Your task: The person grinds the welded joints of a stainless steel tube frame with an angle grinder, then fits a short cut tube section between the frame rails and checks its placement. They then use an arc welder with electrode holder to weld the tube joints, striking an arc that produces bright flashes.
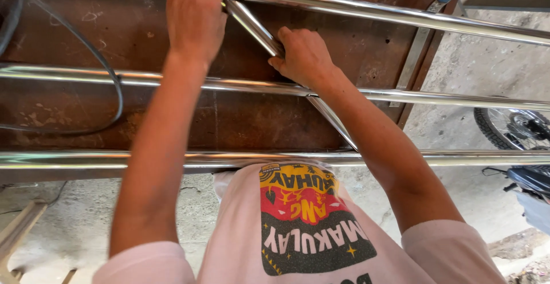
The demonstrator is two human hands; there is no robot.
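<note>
- On the rusty brown worktable [69, 26], three long shiny steel tubes are laid roughly parallel, running left to right: a far tube [372, 12], a middle tube [114, 79] and a near tube [86, 159].
- Between the far and middle tubes, a short diagonal tube [252, 26] is set slanting, its upper end met against the far tube and its lower end reaching toward the middle tube.
- Directly under the right hand [305, 57], the lower part of the diagonal tube is found; the hand is laid over it with fingers curled down around it, the thumb side turned toward the tube's upper end. The grasp is seen as closed about the tube, though the fingertips are hidden beneath.
- At the top edge of the view, the left hand [195, 14] is placed on the far tube, just left of the diagonal tube's upper end. The fingers are stretched over the tube and cut off by the frame edge, so whether they are wrapped round it cannot be told.
- A second slanted tube [332, 120] is seen between the middle and near tubes, partly covered by the right forearm.
- A black cable [117, 89] is looped across the table's left side.
- A wheel [507, 126] is seen on the concrete floor [475, 60] at the right.
</note>
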